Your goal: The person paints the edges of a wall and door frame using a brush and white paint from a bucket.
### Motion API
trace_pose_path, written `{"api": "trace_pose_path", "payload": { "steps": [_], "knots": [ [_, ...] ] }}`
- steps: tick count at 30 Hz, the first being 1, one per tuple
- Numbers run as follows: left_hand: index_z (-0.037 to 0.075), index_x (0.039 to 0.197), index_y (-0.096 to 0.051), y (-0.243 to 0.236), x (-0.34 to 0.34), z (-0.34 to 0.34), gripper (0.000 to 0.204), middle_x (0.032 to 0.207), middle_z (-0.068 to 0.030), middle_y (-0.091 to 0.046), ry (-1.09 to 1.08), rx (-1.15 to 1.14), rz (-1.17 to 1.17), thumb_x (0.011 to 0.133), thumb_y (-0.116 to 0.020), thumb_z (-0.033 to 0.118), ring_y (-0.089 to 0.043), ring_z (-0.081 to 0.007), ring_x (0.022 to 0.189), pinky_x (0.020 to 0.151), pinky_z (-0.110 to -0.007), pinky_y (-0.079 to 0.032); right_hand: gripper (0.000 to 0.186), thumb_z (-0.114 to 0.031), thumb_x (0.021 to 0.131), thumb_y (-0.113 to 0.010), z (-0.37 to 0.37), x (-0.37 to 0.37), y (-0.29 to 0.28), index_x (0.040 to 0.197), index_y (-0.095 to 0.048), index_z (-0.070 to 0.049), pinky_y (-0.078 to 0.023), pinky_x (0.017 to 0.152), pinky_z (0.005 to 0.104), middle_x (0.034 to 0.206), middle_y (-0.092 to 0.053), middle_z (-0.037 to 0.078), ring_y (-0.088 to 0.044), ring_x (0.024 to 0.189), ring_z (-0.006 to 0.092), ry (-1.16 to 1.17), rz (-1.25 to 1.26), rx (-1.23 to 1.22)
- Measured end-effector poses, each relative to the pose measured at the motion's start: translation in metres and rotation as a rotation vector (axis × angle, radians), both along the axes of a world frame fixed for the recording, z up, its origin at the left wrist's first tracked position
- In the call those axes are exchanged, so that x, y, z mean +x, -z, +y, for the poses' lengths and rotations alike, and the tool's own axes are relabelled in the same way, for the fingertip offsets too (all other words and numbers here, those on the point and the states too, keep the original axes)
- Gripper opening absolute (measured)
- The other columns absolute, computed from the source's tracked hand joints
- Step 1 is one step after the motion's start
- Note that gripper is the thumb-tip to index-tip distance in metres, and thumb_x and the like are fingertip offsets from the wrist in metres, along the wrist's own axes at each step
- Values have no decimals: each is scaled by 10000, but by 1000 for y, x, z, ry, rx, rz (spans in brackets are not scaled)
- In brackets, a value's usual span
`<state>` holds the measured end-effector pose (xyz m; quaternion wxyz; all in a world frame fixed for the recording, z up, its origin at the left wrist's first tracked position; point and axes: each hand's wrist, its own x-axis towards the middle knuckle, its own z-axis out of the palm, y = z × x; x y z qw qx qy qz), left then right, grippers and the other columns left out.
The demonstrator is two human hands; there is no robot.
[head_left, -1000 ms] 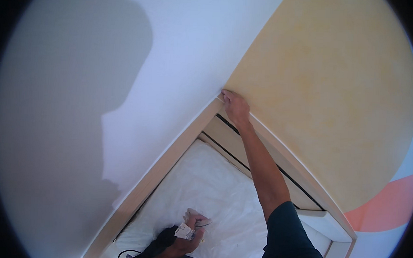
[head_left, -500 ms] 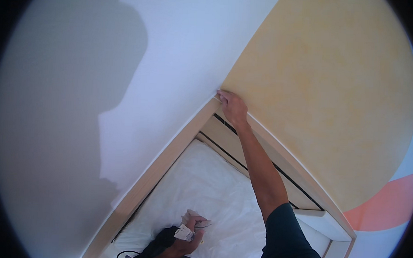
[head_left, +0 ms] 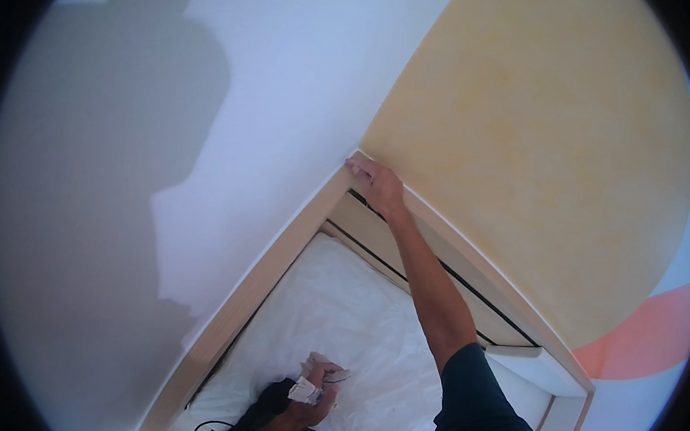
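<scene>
My right hand (head_left: 371,186) reaches up to the corner where the wooden bed frame (head_left: 255,293) meets the white wall (head_left: 265,102) and the yellow painted panel (head_left: 520,147). Its curled fingertips touch the joint along the top edge; whether they pinch anything is too small to make out. Low in the picture, my left hand (head_left: 315,393) is closed on crumpled whitish paper (head_left: 305,389), held over the plastic-covered mattress (head_left: 355,317). A dark item partly shows beside that hand, too hidden to name.
A slatted headboard (head_left: 428,270) with dark gaps runs down to the right, ending by a white ledge (head_left: 536,366). A pink painted band (head_left: 635,336) crosses the wall at right. A dark cable (head_left: 209,424) loops at the lower left. My shadow falls on the white wall.
My right hand has moved left and slightly down along the corner joint. The view has shifted slightly. My left hand still grips the paper.
</scene>
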<state>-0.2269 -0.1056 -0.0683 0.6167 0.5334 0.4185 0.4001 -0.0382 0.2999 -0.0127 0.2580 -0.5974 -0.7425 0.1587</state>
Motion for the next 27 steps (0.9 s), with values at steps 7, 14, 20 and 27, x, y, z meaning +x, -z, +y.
{"api": "trace_pose_path", "payload": {
  "steps": [7, 14, 20, 27],
  "knots": [
    [-20, 1343, -454, -8, -4, 6, 399, 1278, -222, -580, 28, -6, -62, 982, -553, 120, -583, -317, 1186, 1066, -435, -443, 231, -256, 1035, -561, -154, 42, 61, 1034, -641, -39, -504, 915, 327, 1046, -677, 46, -585, 965, 150, -163, 514, -246],
    [-35, 1388, -394, -28, 15, 9, 476, 1328, -222, -518, -5, 30, -169, 996, -531, 197, -536, -306, 1248, 1095, -445, -417, 396, -27, 1004, -611, -425, 41, 98, 1399, -614, -26, -474, 1037, 344, 1315, -653, 66, -582, 1200, 139, -98, 858, -818],
    [-29, 1377, -396, -41, 23, 11, 470, 1279, -186, -530, 75, -16, -207, 995, -529, 211, -545, -254, 1178, 1056, -405, -435, 258, -98, 1032, -604, -472, 16, 125, 1253, -648, 27, -510, 933, 325, 1109, -702, 75, -635, 1055, 128, 253, 1053, -723],
    [-15, 1357, -432, -34, 22, 16, 428, 1209, -178, -574, 95, -10, -127, 1002, -539, 197, -589, -240, 1101, 991, -391, -479, 276, -221, 1046, -538, -446, 33, 106, 1172, -655, -5, -557, 843, 386, 1041, -729, 160, -717, 927, 255, 136, 552, -727]
  ]
}}
